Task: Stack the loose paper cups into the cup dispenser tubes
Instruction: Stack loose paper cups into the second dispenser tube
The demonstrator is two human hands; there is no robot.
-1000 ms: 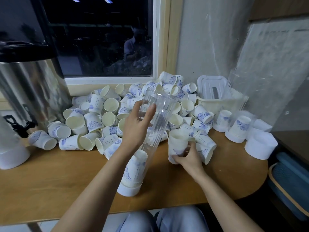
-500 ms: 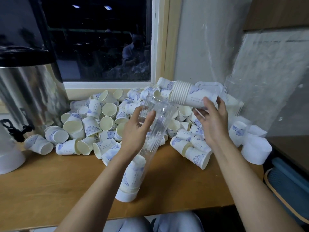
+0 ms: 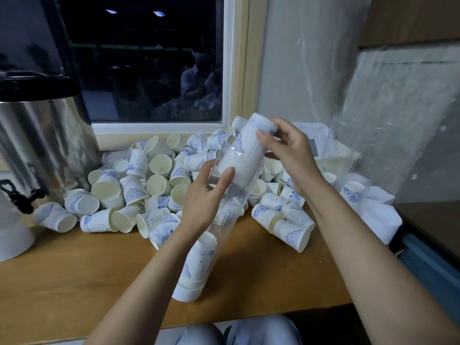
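Observation:
A clear dispenser tube (image 3: 225, 227) stands tilted on the wooden table (image 3: 74, 275), its white base cap (image 3: 185, 293) on the surface. Some nested cups (image 3: 199, 260) sit at its bottom. My left hand (image 3: 205, 197) grips the tube around its upper part. My right hand (image 3: 286, 150) holds a nested stack of white-and-blue paper cups (image 3: 249, 148) by its raised end; the stack's rim end is partly inside the tube's open mouth. A big pile of loose cups (image 3: 154, 180) lies behind the tube.
A steel urn (image 3: 42, 140) with a black tap stands at the left, a white object (image 3: 12, 235) before it. Right of the pile are a white plastic box (image 3: 321, 145), clear plastic sheeting (image 3: 388, 125) and more capped tubes (image 3: 356, 195). A dark window is behind.
My right hand lifted the cup stack from the table, swung it over and pushed its rim end into the tube mouth. My left hand kept its grip on the tube.

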